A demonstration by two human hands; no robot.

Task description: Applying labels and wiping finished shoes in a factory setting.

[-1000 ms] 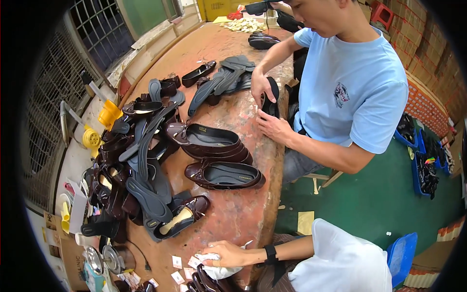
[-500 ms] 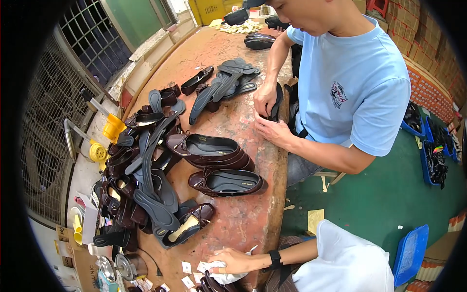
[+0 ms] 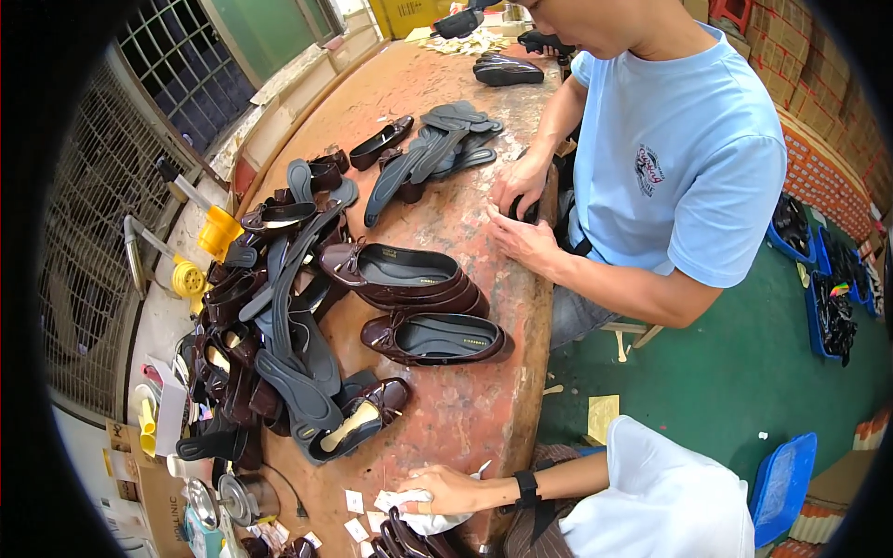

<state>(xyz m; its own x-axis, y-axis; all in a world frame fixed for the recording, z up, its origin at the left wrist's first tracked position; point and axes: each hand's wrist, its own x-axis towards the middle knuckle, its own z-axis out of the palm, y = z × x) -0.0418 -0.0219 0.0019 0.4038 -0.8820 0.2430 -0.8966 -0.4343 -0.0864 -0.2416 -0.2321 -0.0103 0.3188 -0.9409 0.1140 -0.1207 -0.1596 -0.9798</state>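
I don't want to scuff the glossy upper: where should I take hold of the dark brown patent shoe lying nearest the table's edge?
Grip the dark brown patent shoe at its heel rim, thumb inside the open top, coming from the brown table's edge. It sits sole down, heel toward that edge, bowed toe pointing away, and stacked shoes crowd its far side.

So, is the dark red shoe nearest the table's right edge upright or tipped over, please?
Upright: the shoe rests sole-down, its grey insole facing up.
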